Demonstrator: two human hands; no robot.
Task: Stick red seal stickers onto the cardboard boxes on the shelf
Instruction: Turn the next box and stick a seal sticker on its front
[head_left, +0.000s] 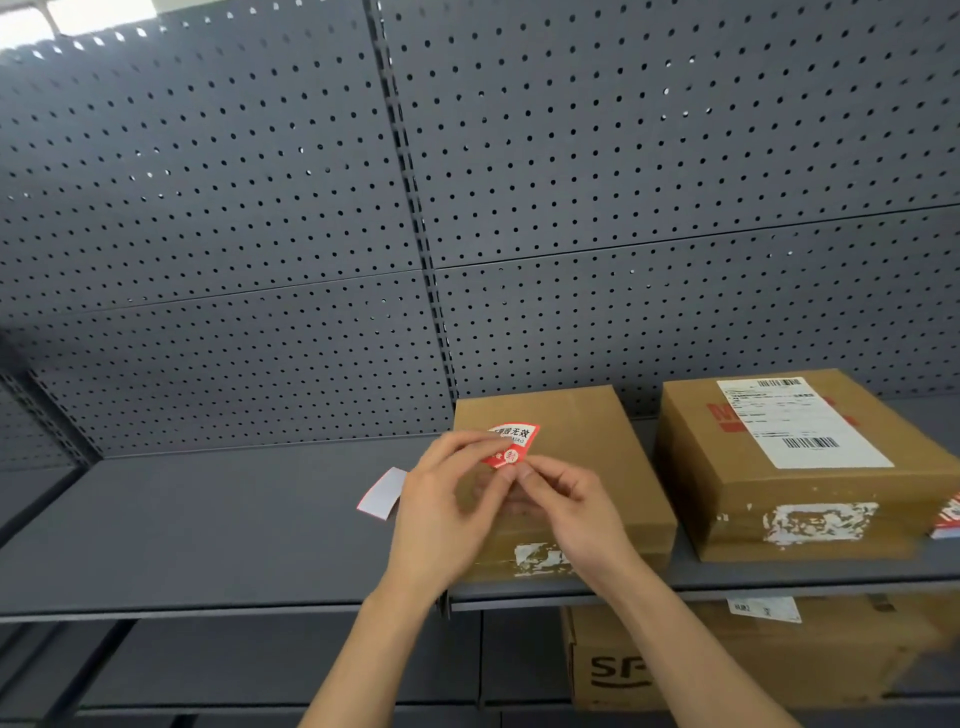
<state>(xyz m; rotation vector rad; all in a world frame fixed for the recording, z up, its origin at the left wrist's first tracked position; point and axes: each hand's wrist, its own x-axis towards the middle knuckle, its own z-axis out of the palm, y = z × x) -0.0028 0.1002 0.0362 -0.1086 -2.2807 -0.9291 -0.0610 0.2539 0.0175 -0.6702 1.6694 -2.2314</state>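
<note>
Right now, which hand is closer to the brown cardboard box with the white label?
Right. The right hand is just left of the labelled cardboard box; the left hand is farther left.

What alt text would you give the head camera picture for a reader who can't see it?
A person's left hand and right hand pinch a red seal sticker over a plain cardboard box on a grey metal shelf. A second box with a white shipping label sits to its right, before a perforated back panel.
</note>
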